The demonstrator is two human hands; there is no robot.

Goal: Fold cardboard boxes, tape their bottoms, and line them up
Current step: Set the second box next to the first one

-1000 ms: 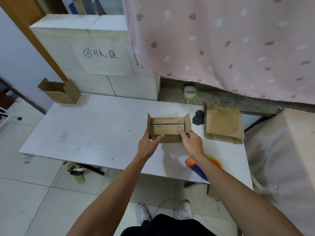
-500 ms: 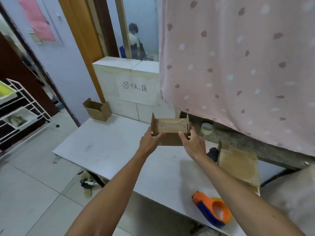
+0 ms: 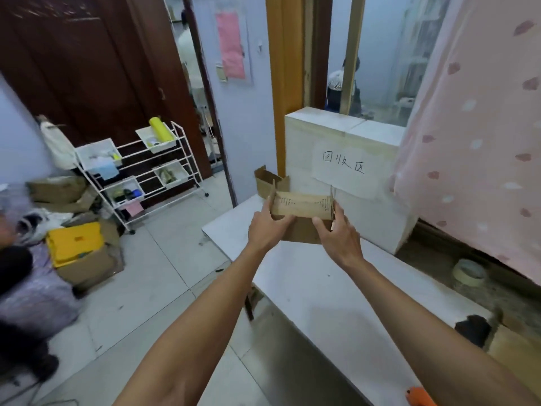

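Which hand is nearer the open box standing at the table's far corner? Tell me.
Left. The left hand grips the held box close in front of the far box; the right hand grips its other end, farther right.

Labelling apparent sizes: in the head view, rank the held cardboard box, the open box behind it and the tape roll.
1. held cardboard box.
2-3. open box and tape roll look alike; the box is farther and partly hidden.
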